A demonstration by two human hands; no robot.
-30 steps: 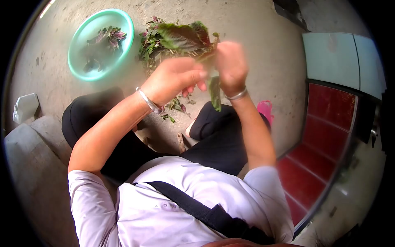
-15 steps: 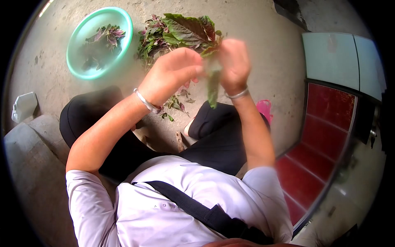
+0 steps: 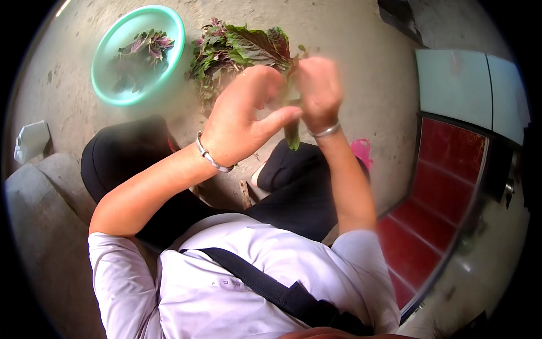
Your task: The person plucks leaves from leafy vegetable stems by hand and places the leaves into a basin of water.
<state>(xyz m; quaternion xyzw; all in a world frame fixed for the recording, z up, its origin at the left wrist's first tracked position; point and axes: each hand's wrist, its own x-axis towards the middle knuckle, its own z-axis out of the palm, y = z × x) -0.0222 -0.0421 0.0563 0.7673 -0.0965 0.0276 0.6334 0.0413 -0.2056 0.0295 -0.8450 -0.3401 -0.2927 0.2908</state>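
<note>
My right hand (image 3: 320,90), partly blurred, is closed round the stem of a leafy sprig (image 3: 259,46) with broad green and dark red leaves. One long leaf hangs below that hand. Just left of the stem is my left hand (image 3: 243,113), its thumb stretched out towards the stem and its fingers curled but apart from the thumb. Nothing shows between them. Behind the hands a heap of green and purple leaves (image 3: 210,56) lies on the floor. A light green basin (image 3: 179,56) at the upper left holds some purplish leaves.
My bent knees (image 3: 124,147) in dark trousers are below the basin. A pink object (image 3: 361,152) lies right of my right forearm. A white container (image 3: 32,141) stands at the far left. Pale cabinet doors (image 3: 454,85) and red tiles (image 3: 446,175) are on the right.
My left hand has turned and moved slightly down and right, and its thumb and fingers have spread apart. My right hand has stayed nearly in place with the sprig.
</note>
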